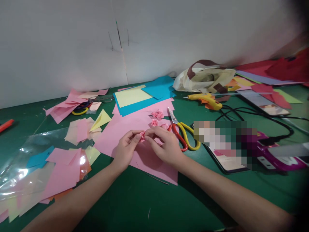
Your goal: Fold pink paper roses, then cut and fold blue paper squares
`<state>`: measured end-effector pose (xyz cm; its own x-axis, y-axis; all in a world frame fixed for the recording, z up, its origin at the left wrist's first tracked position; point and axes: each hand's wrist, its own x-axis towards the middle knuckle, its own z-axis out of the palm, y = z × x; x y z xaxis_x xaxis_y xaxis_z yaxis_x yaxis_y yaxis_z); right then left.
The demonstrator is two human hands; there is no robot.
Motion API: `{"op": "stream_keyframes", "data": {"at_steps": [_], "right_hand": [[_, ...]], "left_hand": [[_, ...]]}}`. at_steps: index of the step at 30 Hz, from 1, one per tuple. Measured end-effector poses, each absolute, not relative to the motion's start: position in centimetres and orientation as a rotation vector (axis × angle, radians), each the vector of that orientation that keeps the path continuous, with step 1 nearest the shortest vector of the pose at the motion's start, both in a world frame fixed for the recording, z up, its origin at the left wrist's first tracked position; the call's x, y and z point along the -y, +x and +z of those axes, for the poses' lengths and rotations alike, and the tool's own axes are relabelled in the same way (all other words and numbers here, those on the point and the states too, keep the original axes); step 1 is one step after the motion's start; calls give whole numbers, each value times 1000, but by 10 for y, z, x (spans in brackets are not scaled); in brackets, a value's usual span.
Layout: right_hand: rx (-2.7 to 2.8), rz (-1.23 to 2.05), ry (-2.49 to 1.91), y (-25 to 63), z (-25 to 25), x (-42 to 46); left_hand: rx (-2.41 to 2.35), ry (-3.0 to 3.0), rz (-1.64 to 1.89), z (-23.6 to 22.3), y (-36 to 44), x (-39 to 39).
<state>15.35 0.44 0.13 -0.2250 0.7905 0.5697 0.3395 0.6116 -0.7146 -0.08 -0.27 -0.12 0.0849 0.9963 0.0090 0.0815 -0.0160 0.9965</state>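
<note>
Both my hands meet over a large pink paper sheet (125, 129) on the green table (135, 203). My left hand (126, 149) and my right hand (164, 145) pinch a small folded pink paper piece (142, 136) between their fingertips. Two finished small pink paper flowers (157, 114) (154, 122) lie on the sheet just beyond my hands. Scissors (183, 132) with red and yellow handles lie right beside my right hand.
Blue and yellow sheets (142, 95) lie behind the pink one. Loose paper squares (79, 130) and a plastic bag of paper (29, 174) sit at left. A yellow glue gun (207, 100), black cables, a cloth bag (205, 79), tablets and red paper (285, 69) crowd the right.
</note>
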Motion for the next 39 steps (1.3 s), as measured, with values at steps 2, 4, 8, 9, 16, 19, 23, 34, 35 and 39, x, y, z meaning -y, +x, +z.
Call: {"op": "stream_keyframes", "data": {"at_steps": [2, 4, 8, 9, 16, 19, 23, 34, 35, 39], "right_hand": [[1771, 651, -947, 152, 0, -3], [1734, 753, -994, 151, -2, -3], [1688, 768, -1075, 151, -3, -5], [1686, 744, -1091, 152, -3, -6], [1722, 692, -1115, 156, 0, -9], [1722, 686, -1054, 156, 2, -8], [1778, 591, -927, 155, 2, -6], [2133, 8, -532, 160, -7, -10], [2154, -24, -523, 160, -5, -10], [2182, -74, -511, 161, -3, -9]], "left_hand": [[-1206, 1315, 1133, -1, -1, 2], [-1250, 1340, 1134, 1, 0, 3], [-1311, 1421, 1095, 4, 1, 5], [-1298, 1441, 1087, 4, 1, 5], [-1213, 1665, 993, 0, -1, 5], [-1213, 1670, 1007, 0, -1, 6], [-1223, 1586, 1056, 2, -1, 6], [-1342, 1504, 951, 6, 2, 11], [-1336, 1507, 947, 6, 3, 11], [-1327, 1505, 955, 7, 2, 10]]}}
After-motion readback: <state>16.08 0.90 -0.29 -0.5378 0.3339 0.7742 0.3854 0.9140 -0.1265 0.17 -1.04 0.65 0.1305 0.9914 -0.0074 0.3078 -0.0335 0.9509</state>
